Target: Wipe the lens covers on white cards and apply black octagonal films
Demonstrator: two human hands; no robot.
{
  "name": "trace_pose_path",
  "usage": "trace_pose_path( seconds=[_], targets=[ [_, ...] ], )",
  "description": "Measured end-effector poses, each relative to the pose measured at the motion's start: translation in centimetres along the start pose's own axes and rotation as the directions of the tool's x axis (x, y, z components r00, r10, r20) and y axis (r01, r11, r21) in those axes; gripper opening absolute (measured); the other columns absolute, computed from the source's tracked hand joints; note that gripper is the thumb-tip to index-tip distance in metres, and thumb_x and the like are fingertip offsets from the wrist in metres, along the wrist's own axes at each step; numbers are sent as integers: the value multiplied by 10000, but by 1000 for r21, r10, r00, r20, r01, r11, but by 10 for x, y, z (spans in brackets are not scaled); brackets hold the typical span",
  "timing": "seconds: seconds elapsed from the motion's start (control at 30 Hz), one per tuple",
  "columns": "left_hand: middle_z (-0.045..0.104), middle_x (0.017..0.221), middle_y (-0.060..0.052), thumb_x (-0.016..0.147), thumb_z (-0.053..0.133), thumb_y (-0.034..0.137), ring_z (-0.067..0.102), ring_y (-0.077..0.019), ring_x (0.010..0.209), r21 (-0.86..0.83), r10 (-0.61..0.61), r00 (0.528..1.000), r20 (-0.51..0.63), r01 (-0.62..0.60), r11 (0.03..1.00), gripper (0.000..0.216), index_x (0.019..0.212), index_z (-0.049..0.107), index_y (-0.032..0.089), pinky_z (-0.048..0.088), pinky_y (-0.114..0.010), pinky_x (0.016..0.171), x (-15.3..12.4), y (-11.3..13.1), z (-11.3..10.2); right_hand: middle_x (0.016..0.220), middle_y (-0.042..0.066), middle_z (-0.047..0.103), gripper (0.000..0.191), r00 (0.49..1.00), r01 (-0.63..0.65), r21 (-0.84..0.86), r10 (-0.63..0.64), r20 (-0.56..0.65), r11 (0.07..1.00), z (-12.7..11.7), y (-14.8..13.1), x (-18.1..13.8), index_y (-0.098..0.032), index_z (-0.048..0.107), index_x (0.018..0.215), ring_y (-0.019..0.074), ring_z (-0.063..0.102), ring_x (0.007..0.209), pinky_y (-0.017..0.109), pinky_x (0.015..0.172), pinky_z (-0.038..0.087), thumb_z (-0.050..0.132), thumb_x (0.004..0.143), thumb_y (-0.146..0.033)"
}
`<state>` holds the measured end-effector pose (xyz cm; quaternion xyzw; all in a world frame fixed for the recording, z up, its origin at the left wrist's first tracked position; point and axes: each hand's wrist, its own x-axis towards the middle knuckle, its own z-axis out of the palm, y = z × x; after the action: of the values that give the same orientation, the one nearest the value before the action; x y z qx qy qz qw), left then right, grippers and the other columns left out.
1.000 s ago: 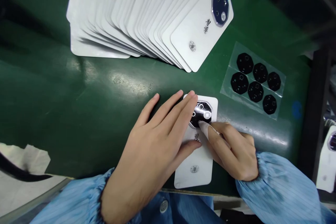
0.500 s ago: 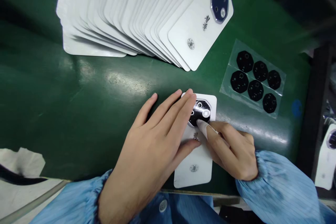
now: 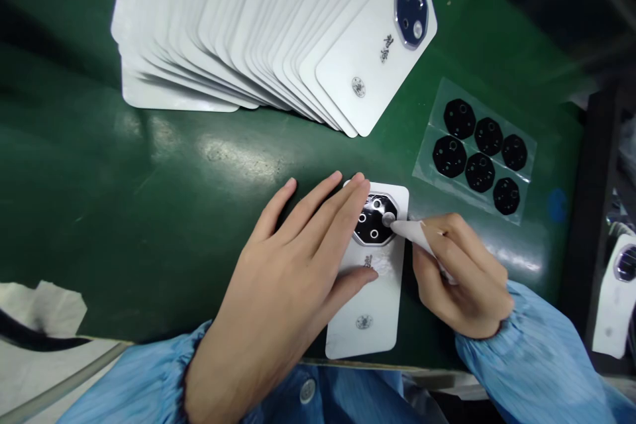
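Observation:
A white phone back cover [image 3: 365, 291] lies near the table's front edge, its black octagonal camera panel [image 3: 368, 228] at the far end. Flat across the cover's left side, my left hand [image 3: 293, 271] is open, its index finger and thumb on the cover and its other fingers spread over the table. My right hand [image 3: 462, 271] is curled on the right, with a white covering, seemingly a finger cot [image 3: 410, 230], on the extended finger. That tip touches the panel's right edge beside a pale round spot. Whether the curled fingers hold anything is hidden.
A fanned row of white back covers [image 3: 348, 79] lies at the back. On the right, a clear sheet [image 3: 422, 162] carries several black octagonal stickers [image 3: 479, 172]. Another white cover [image 3: 613, 305] stands at the far right edge, past a dark frame [image 3: 581, 225].
My right hand has drawn back to the right, its covered fingertip moving from the panel's lower middle to its right edge. My left hand stays in place on the cover.

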<state>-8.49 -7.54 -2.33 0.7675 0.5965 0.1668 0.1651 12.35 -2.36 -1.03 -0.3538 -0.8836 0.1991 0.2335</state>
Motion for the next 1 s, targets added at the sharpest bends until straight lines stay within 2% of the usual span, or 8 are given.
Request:
trace_pose_path(
  seconds=[0.1,0.23,0.47,1.0],
  targets=[
    [347,1579,16,957,554,463,322,-196,1453,-6,1,1000,-13,-1,1000,709,1525,284,137,158,-404,1235,0,0,1,903,73,572,249,993,81,-63,-76,86,995,0,0,1,-93,617,1106,126,562,720,251,515,389,524,905,20],
    [372,1567,-2,957,561,453,341,-207,1442,-13,12,999,-32,-12,1000,700,1517,300,124,161,-407,1234,-1,0,2,850,54,588,190,978,194,-212,-172,119,958,2,-1,2,-84,611,1051,111,546,669,253,451,326,493,927,0],
    [384,1562,2,962,555,448,349,-209,1438,-20,12,999,-31,-13,1000,683,1512,311,125,168,-404,1231,0,1,2,851,96,573,197,955,288,-259,-255,154,922,8,-5,-1,-16,616,1051,157,549,703,266,478,368,455,938,-11],
    [419,1546,-29,955,567,434,354,-226,1437,-15,5,1000,-17,-5,1000,697,1517,293,127,159,-404,1229,-1,2,0,802,93,577,198,950,309,-319,-275,149,896,9,-8,2,1,610,1038,167,555,723,263,469,365,434,951,-21]
  ],
)
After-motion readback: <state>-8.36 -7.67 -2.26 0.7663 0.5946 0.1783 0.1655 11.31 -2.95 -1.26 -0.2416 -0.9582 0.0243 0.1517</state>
